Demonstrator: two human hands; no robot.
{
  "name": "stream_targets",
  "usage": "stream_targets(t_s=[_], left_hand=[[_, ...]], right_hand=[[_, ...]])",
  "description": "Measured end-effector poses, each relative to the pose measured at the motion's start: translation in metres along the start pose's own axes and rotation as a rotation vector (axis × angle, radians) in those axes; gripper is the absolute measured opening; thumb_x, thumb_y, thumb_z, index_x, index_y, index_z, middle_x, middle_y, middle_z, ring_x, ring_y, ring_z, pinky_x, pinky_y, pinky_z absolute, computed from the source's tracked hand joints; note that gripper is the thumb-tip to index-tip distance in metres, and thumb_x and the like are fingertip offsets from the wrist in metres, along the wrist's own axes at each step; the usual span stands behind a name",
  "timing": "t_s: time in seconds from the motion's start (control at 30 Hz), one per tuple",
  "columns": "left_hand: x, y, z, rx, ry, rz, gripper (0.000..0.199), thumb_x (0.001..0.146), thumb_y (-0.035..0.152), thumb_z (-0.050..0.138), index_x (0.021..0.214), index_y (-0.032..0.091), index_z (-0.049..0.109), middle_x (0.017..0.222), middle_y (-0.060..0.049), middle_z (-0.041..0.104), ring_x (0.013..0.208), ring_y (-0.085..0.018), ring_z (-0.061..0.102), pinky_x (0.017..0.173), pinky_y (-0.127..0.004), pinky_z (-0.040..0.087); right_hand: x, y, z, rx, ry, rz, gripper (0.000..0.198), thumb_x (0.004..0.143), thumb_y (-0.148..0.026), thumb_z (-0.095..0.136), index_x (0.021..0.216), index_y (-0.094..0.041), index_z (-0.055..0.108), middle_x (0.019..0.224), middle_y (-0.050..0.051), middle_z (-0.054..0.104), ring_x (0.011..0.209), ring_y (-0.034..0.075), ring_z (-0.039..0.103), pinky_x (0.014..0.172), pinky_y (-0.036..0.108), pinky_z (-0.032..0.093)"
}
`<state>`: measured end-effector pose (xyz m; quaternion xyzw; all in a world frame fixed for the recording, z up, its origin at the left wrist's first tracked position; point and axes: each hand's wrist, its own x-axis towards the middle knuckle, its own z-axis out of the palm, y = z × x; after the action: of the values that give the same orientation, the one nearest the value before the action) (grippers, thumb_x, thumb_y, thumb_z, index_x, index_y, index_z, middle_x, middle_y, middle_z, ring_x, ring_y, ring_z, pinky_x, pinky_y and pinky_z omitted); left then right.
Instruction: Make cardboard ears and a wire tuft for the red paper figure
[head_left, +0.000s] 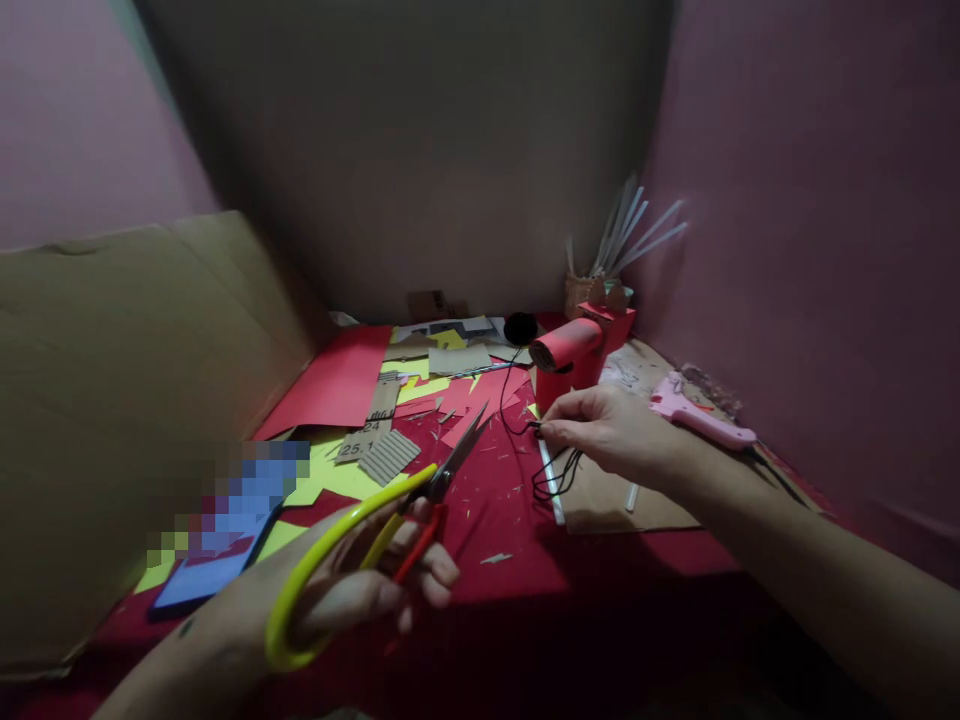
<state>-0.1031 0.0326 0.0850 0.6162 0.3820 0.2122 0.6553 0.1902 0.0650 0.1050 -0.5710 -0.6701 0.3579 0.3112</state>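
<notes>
My left hand [375,580] is closed around a pair of scissors [307,580] with a big yellow handle loop. Their dark metal blades point up and to the right, close together. A red piece shows at the fingers, and I cannot make out whether it belongs to the scissors. Between thumb and fingertips, my right hand [600,430] pinches black yarn [551,490], whose loops hang below the hand. From there one strand runs up to a black yarn ball [520,328] at the back. Just beyond the right hand stands a red paper-covered cardboard figure [566,345] with a tube on it.
A pink glue gun [701,415] lies on cardboard [622,505] at the right. Glue sticks [626,230] stand in a holder behind. Red paper [337,375] and corrugated scraps [390,455] cover the left side, near a phone [217,560]. A tall cardboard sheet [135,400] borders the left.
</notes>
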Motion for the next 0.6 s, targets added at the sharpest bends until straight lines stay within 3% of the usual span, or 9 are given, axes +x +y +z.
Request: stream_targets(t_s=[0.13, 0.3, 0.43, 0.6], left_hand=[[-0.009, -0.01, 0.013, -0.195, -0.116, -0.041, 0.044, 0.069, 0.021, 0.063, 0.113, 0.022, 0.064, 0.107, -0.012, 0.07, 0.091, -0.031, 0.066, 0.074, -0.039, 0.054], [0.003, -0.006, 0.019, -0.22, -0.197, -0.123, 0.031, 0.068, 0.019, 0.062, 0.096, 0.018, 0.073, 0.096, -0.011, 0.073, 0.076, -0.023, 0.067, 0.065, -0.028, 0.052], [0.011, 0.0, 0.027, -0.123, -0.247, -0.125, 0.03, 0.071, 0.027, 0.064, 0.097, 0.014, 0.072, 0.092, -0.014, 0.072, 0.084, -0.025, 0.066, 0.074, -0.031, 0.051], [0.014, -0.015, 0.028, -0.094, -0.176, -0.139, 0.041, 0.079, 0.025, 0.06, 0.119, 0.015, 0.063, 0.064, -0.009, 0.066, 0.054, -0.016, 0.058, 0.052, -0.026, 0.046]], right_hand=[[0.001, 0.003, -0.002, -0.002, 0.02, -0.002, 0.02, 0.08, -0.028, 0.055, 0.075, -0.014, 0.068, 0.057, -0.002, 0.052, 0.042, 0.005, 0.034, 0.042, 0.024, 0.025], [0.0, 0.002, 0.0, 0.005, 0.011, -0.011, 0.019, 0.08, -0.028, 0.057, 0.072, -0.014, 0.067, 0.057, -0.002, 0.051, 0.045, 0.006, 0.035, 0.044, 0.024, 0.026], [-0.005, -0.001, 0.003, 0.005, 0.0, 0.005, 0.019, 0.08, -0.027, 0.058, 0.068, -0.014, 0.064, 0.053, -0.004, 0.045, 0.046, 0.007, 0.035, 0.045, 0.024, 0.027], [-0.009, 0.0, 0.005, 0.009, 0.011, 0.003, 0.02, 0.082, -0.023, 0.056, 0.064, -0.014, 0.062, 0.055, -0.004, 0.043, 0.052, 0.008, 0.037, 0.051, 0.025, 0.029]])
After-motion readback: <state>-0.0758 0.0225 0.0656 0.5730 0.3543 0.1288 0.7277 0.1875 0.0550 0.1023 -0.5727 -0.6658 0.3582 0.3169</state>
